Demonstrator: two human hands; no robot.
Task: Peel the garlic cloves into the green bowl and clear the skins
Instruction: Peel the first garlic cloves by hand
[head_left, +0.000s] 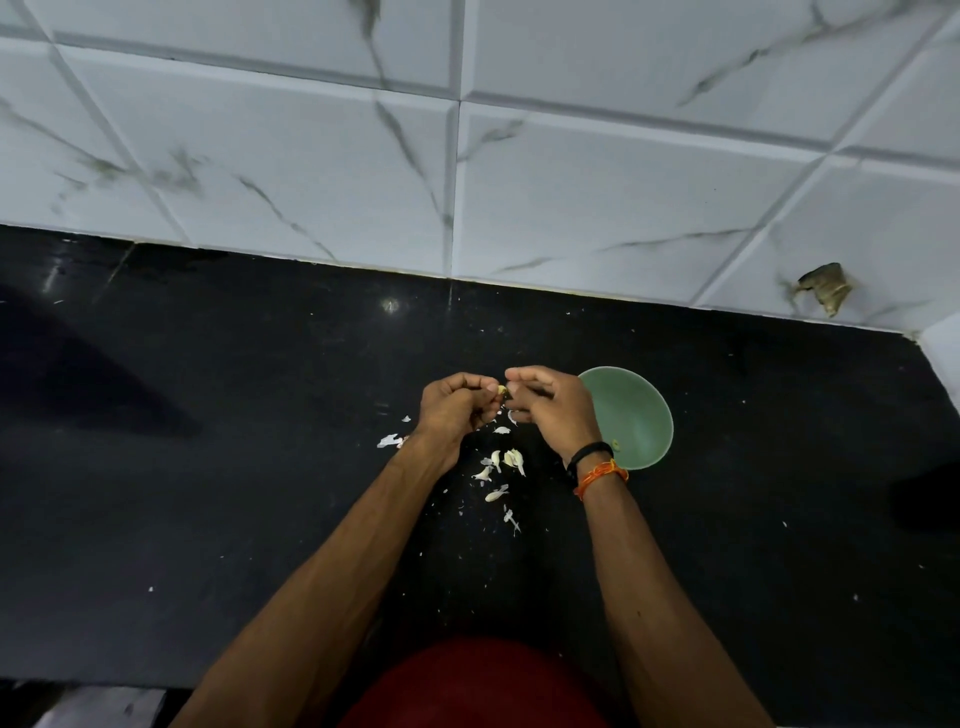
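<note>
Both hands meet above the middle of the black counter (208, 467), well short of its back edge where the tiled wall (571, 182) begins; the left hand (454, 410) has its fingers curled, thumb and fingertips pinching a small yellowish clove (501, 389); the right hand (545, 410) comes in from the other side, its fingers bent and its fingertips touching the same clove, so the clove sits right between the two hands, held by both. The green bowl (639, 415) stands on the counter just beside the right hand, on its outer side, partly hidden by the wrist; a small pale bit (616, 445) lies inside near its rim, too small to tell what it is. Skins (506, 462) and pale pieces lie scattered on the counter below the hands, between the forearms; more skins (390, 440) lie just left of the left wrist. The right wrist wears a black band (589, 453) and an orange thread (602, 475).
</note>
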